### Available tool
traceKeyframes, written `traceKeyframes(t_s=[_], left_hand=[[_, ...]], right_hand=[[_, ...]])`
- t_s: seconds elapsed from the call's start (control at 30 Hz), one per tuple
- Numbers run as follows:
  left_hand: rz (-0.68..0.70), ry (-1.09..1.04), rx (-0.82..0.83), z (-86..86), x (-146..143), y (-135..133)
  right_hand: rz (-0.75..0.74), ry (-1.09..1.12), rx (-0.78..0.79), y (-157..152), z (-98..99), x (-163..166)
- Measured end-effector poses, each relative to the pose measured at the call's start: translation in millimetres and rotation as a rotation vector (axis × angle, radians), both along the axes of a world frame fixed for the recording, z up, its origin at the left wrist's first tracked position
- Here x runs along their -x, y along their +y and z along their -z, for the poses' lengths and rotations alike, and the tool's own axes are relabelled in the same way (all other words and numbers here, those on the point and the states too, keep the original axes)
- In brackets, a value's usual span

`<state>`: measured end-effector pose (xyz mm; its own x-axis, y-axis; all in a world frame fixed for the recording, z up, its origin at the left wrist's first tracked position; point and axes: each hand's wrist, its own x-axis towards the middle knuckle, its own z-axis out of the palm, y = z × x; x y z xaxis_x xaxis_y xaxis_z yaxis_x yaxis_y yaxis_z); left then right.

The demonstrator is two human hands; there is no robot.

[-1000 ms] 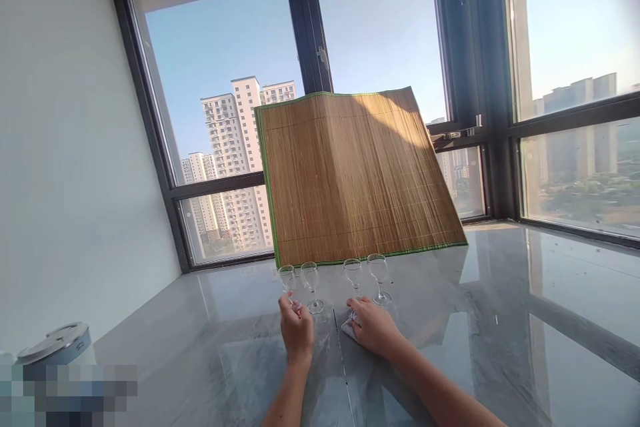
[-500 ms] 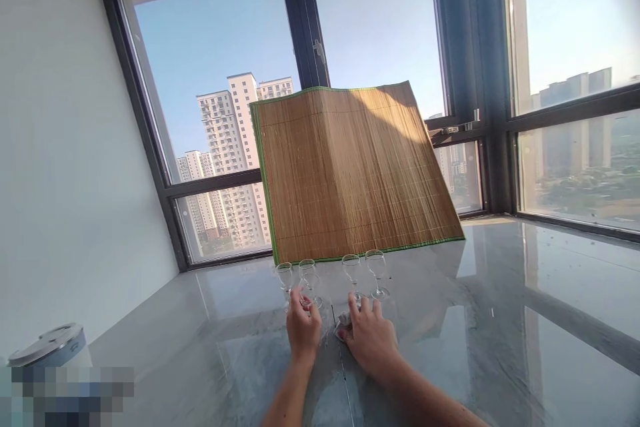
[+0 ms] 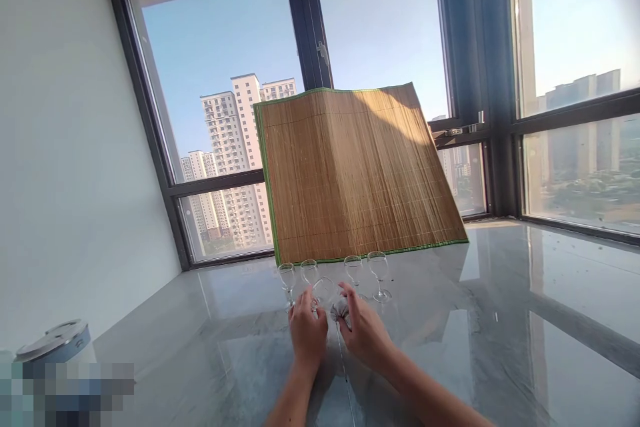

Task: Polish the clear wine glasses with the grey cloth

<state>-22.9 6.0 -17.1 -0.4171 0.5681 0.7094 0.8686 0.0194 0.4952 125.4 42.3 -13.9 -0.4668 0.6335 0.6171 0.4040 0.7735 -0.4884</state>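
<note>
A glass (image 3: 324, 291) is gripped by the left hand (image 3: 307, 332) in front of the mat (image 3: 357, 173), while a cloth (image 3: 341, 310) is pinched by the right hand (image 3: 366, 332). The glass is judged fragile and slippery; it is best held by the bowl.

A pixelated block (image 3: 67, 390) blurs the lower left corner, covering the base of the round grey lidded container (image 3: 56, 341). The left hand (image 3: 307, 332) hides the stem of the clear tilted glass (image 3: 325, 290). The crumpled cloth (image 3: 341, 310) is mostly hidden under the right hand (image 3: 367, 333).
</note>
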Motion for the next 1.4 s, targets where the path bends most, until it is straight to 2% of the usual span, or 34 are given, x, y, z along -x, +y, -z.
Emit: traceKeyframes(t_s=[0.13, 0.3, 0.43, 0.53, 0.6, 0.73, 0.83, 0.9, 0.97, 1.03, 1.1, 1.17, 1.27, 1.4], left_hand=[[-0.041, 0.198, 0.075, -4.5, -7, -4], [0.065, 0.394, 0.157, -12.1, -19, -10], [0.144, 0.414, 0.162, -14.8, -24, -13], [0.131, 0.337, 0.123, -12.9, -21, -12], [0.104, 0.286, 0.09, -10.7, -16, -11], [0.142, 0.216, 0.103, -7.0, -10, -8], [0.238, 0.098, 0.094, -5.9, -13, -4], [0.307, -0.028, 0.075, -5.7, -17, -2], [0.375, -0.172, 0.072, -5.5, -21, 1], [0.445, -0.324, 0.084, -4.5, -24, 3], [0.501, -0.482, 0.084, -1.9, -24, 6], [0.556, -0.636, 0.064, 2.4, -21, 10], [0.667, -0.817, 0.03, 10.2, -17, 18], [0.82, -0.992, 0.046, 18.8, -15, 26]], right_hand=[[-0.067, 0.041, -0.125, -8, -12.7, -6], [0.007, 0.016, -0.183, -4, -23.0, -12], [0.13, 0.168, -0.107, 10, -27.6, -21], [0.188, 0.229, 0.016, 19, -27.9, -27], [0.133, 0.262, 0.103, 21, -26.6, -27], [-0.18, 0.389, 0.321, 16, -27.9, -22], [-0.362, 0.514, 0.586, 10, -37.4, -25], [-0.414, 0.608, 0.728, 8, -45.5, -30], [-0.376, 0.71, 0.733, 9, -51.2, -34], [-0.273, 0.798, 0.622, 12, -52.7, -35], [-0.189, 0.825, 0.511, 14, -49.9, -32], [-0.175, 0.791, 0.494, 15, -44.4, -27], [-0.237, 0.713, 0.607, 12, -33.6, -16], [-0.338, 0.579, 0.857, 10, -17.4, -5]])
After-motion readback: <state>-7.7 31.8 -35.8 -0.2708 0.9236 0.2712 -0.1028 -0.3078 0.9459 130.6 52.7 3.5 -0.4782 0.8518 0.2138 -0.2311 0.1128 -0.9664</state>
